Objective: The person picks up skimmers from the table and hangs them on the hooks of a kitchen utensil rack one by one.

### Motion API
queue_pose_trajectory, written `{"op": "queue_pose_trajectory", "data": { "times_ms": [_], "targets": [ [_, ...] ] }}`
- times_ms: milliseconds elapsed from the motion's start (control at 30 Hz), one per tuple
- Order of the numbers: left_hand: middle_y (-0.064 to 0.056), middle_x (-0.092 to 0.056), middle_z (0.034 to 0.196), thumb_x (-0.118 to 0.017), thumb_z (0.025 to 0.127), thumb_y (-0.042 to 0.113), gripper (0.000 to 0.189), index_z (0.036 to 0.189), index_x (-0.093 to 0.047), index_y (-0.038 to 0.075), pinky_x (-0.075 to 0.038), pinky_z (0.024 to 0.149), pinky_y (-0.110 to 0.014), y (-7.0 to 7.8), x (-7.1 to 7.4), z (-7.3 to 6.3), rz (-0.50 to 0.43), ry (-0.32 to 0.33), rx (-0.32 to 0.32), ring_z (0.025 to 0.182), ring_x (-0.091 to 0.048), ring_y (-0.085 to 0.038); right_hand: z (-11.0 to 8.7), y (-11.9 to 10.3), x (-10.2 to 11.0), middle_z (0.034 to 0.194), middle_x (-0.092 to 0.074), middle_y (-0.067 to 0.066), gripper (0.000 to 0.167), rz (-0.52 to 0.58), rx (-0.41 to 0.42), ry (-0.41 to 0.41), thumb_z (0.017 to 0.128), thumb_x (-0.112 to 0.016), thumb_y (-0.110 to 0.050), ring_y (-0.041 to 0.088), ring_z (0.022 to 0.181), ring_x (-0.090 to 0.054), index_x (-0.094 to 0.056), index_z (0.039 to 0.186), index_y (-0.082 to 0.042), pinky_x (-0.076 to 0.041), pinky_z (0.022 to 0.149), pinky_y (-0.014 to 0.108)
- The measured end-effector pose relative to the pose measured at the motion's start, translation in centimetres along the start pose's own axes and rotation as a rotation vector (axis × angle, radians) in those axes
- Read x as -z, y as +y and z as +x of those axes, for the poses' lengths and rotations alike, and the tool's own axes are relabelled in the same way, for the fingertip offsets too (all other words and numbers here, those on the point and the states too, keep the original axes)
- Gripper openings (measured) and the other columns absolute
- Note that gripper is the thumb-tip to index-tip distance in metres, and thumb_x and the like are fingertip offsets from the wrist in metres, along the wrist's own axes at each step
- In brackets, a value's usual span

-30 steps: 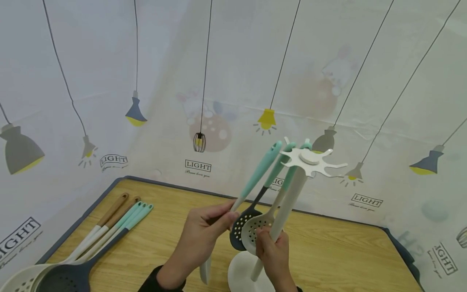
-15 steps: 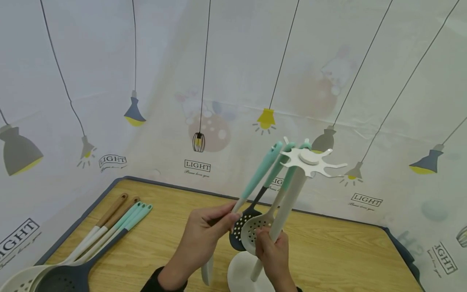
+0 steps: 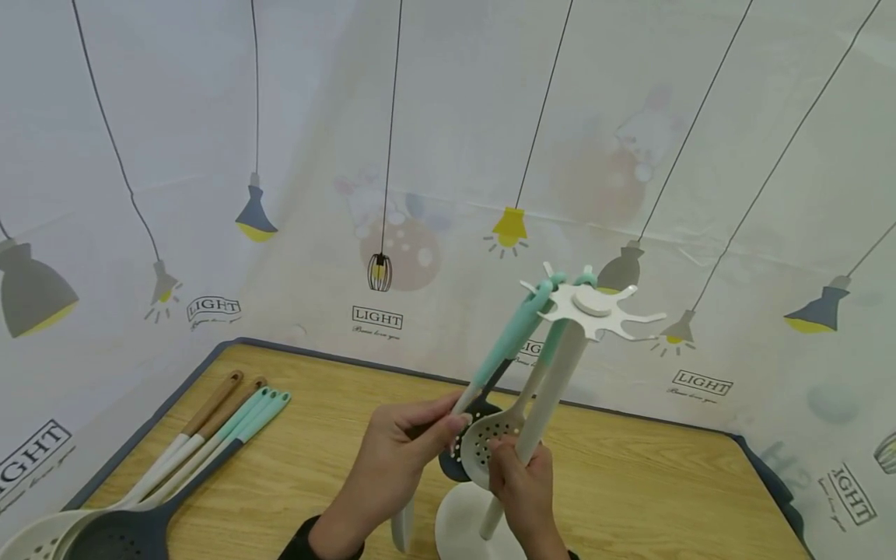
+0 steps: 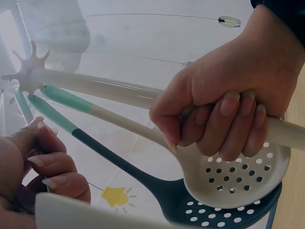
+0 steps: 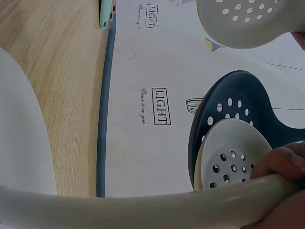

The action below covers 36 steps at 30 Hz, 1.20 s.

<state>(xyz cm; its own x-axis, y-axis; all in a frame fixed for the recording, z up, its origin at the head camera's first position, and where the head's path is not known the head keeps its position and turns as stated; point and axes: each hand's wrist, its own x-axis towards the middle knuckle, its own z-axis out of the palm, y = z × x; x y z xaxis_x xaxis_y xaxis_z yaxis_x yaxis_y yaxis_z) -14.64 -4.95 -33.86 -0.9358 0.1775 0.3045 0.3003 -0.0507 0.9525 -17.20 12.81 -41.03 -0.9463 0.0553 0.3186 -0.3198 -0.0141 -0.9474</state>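
My left hand [image 3: 402,459] pinches the pale shaft of a slotted spoon with a mint handle [image 3: 514,330]. Its pierced pale head [image 5: 245,24] tops the right wrist view. The handle tip overlaps the hooked top [image 3: 591,307] of a white utensil stand in the head view. My right hand [image 3: 521,486] grips the stand's pole [image 3: 553,381], which is tilted. Two slotted spoons hang from the hooks: a beige one [image 4: 228,186], and behind it a dark blue one [image 4: 157,186]. Below the right hand shows the round white base [image 3: 462,521].
At left on the wooden table [image 3: 665,498] lies a bundle of utensils, with brown handles [image 3: 213,404] and mint handles [image 3: 266,416]. A dark ladle-like head [image 3: 115,533] is among them. Behind the table's dark edge [image 3: 336,360] hangs a lamp-printed wall cloth [image 3: 455,140].
My left hand has shifted slightly right, bringing the spoon's mint handle tip from beside the stand's hooks to overlapping them. My right hand and the stand stay nearly in place.
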Motion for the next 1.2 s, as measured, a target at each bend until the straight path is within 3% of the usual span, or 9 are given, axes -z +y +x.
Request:
{"op": "queue_pose_trajectory", "data": {
  "times_ms": [167, 367, 500, 800, 1000, 1200],
  "targets": [
    [0.002, -0.054, 0.075, -0.066, 0.099, 0.024, 0.034, 0.13, -0.069, 0.012, -0.04, 0.057, -0.016, -0.3, -0.2, 0.0, -0.028, -0.03, 0.02, 0.066, -0.045, -0.004, 0.0, 0.0, 0.0, 0.047, -0.036, -0.008, 0.037, 0.004, -0.028, -0.002, 0.094, -0.05, 0.005, 0.0, 0.04, -0.034, -0.039, 0.058, 0.005, -0.032, 0.037, 0.017],
    [0.001, -0.051, 0.072, -0.064, 0.1, 0.028, 0.036, 0.132, -0.068, 0.011, -0.039, 0.056, -0.017, -0.9, -0.5, 0.2, -0.04, -0.07, 0.031, 0.063, -0.042, -0.004, 0.1, 0.2, 0.2, 0.046, -0.033, 0.001, 0.037, 0.011, -0.021, 0.001, 0.095, -0.051, 0.004, 0.005, 0.04, -0.034, -0.04, 0.06, 0.007, -0.033, 0.037, 0.019],
    [0.0, -0.05, 0.071, -0.063, 0.101, 0.029, 0.036, 0.133, -0.068, 0.012, -0.039, 0.054, -0.017, -1.5, -0.8, 0.3, -0.042, -0.091, 0.041, 0.061, -0.042, -0.004, 0.0, 0.4, 0.4, 0.046, -0.034, -0.003, 0.038, 0.012, -0.045, 0.01, 0.095, -0.051, 0.004, 0.002, 0.04, -0.034, -0.04, 0.059, 0.007, -0.032, 0.037, 0.019],
    [-0.001, -0.054, 0.076, -0.062, 0.102, 0.027, 0.036, 0.134, -0.067, 0.012, -0.047, 0.061, -0.023, -2.2, -1.5, 0.0, -0.079, -0.08, 0.053, 0.068, -0.05, -0.005, 0.1, 0.6, 0.2, 0.048, -0.029, 0.005, 0.039, 0.074, -0.004, -0.053, 0.094, -0.052, 0.005, 0.016, 0.042, -0.026, -0.034, 0.059, 0.004, -0.024, 0.035, 0.032],
    [-0.001, -0.058, 0.078, -0.061, 0.102, 0.024, 0.033, 0.131, -0.069, 0.011, -0.052, 0.064, -0.023, -2.7, -1.5, -0.2, -0.079, -0.06, 0.044, 0.07, -0.053, -0.005, 0.0, 0.4, 0.1, 0.048, -0.031, 0.0, 0.041, 0.04, -0.034, -0.056, 0.095, -0.053, 0.003, 0.01, 0.041, -0.029, -0.034, 0.059, 0.004, -0.027, 0.035, 0.027],
    [-0.019, -0.07, 0.092, -0.065, 0.099, 0.025, 0.033, 0.126, -0.072, 0.008, -0.058, 0.072, -0.026, -3.5, -1.7, -0.1, -0.1, -0.051, 0.021, 0.074, -0.06, -0.005, 0.0, 0.5, 0.4, 0.048, -0.028, 0.008, 0.04, 0.056, 0.022, -0.053, 0.095, -0.051, 0.007, 0.018, 0.04, -0.025, -0.034, 0.059, 0.003, -0.024, 0.033, 0.031]
  ]
}}
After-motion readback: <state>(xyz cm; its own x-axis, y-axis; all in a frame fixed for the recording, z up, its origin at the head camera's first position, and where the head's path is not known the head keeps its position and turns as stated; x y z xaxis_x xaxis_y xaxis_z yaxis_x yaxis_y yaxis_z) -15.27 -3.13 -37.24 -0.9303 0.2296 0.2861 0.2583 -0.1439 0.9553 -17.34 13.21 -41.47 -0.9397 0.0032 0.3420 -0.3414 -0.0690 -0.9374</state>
